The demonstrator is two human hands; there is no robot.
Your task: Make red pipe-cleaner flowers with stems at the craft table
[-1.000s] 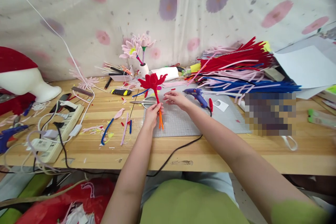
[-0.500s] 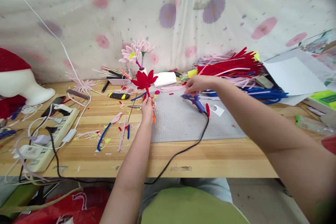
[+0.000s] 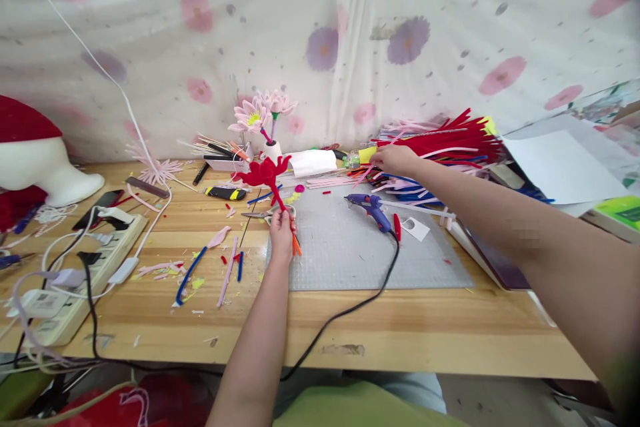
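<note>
My left hand (image 3: pixel 283 233) is closed around the stem of a red fuzzy pipe-cleaner flower (image 3: pixel 267 172), raised above the bench with its petals tilted up and left. Orange stem ends (image 3: pixel 297 245) poke out below the fingers. At the pipe-cleaner pile's left edge, my right hand (image 3: pixel 395 160) has its fingers drawn together. A thin pink pipe cleaner (image 3: pixel 363 175) passes by its fingertips; whether they grip it is unclear. A blue glue gun (image 3: pixel 373 208) lies on the grey cutting mat (image 3: pixel 340 247), below the right hand. Scissors (image 3: pixel 256 215) lie partly behind the left hand.
Pink flowers (image 3: pixel 253 117) stand in a white holder at the back. A utility knife (image 3: pixel 225 193) and pipe-cleaner scraps (image 3: pixel 191 277) lie left. The glue gun's black cord (image 3: pixel 345 313) crosses the front edge. A power strip (image 3: pixel 95 280) sits far left, a dark flat device (image 3: pixel 493 253) right.
My right hand has moved rightward, away from above the glue gun, to the pile. My left hand still holds the red flower, now tilted more to the left. The camera view has shifted slightly.
</note>
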